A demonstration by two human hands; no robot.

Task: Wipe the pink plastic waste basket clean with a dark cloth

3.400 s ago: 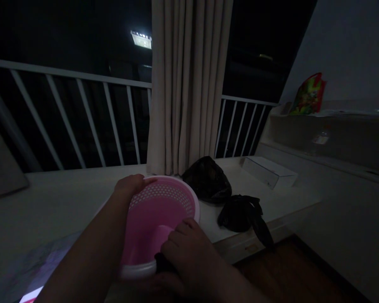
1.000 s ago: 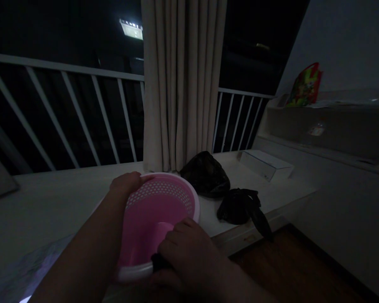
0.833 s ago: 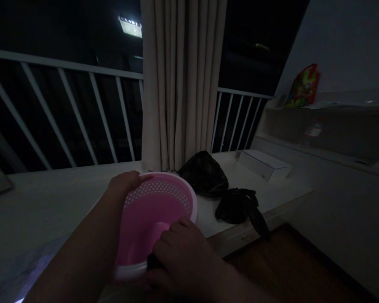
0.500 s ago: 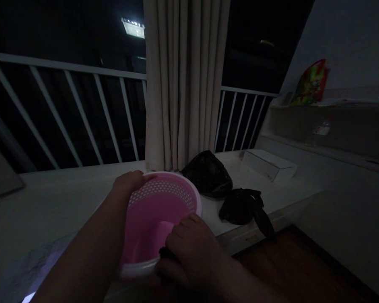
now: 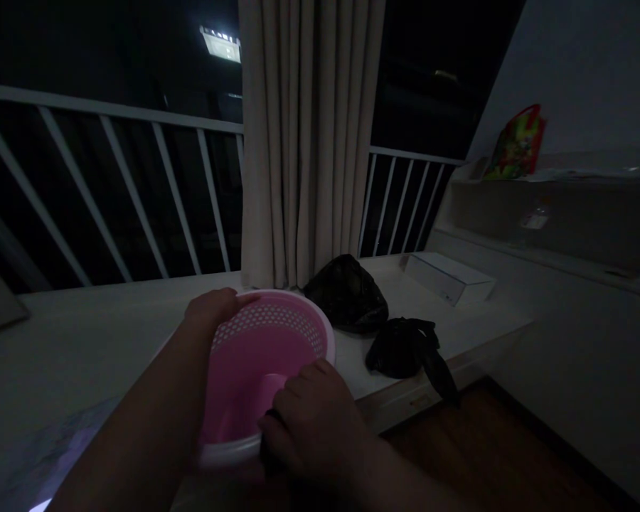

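A round pink plastic basket (image 5: 282, 331) with a perforated band below its rim is tilted toward me, open side up. My left hand (image 5: 213, 309) grips its far left rim, fingers over the edge. At the near right rim, my right hand (image 5: 312, 412) is closed around a crumpled black thing (image 5: 271, 444), partly hidden under the fingers; cloth or plastic, I cannot tell. Beyond the basket lie a black plastic bag (image 5: 346, 295) and, nearer the desk edge, a knotted black plastic bag (image 5: 397, 348) whose end hangs over the edge.
A white box (image 5: 451, 276) lies on the desk (image 5: 459, 331) toward the back right. Shelves on the right hold a red and green packet (image 5: 515, 142) and a clear bottle (image 5: 535, 215). A beige curtain (image 5: 309, 142) and white railings (image 5: 112, 121) stand behind. A drawer is under the desk edge.
The whole view has shifted slightly. My right hand and the black thing have moved a little left along the near rim; my left hand keeps its grip on the basket.
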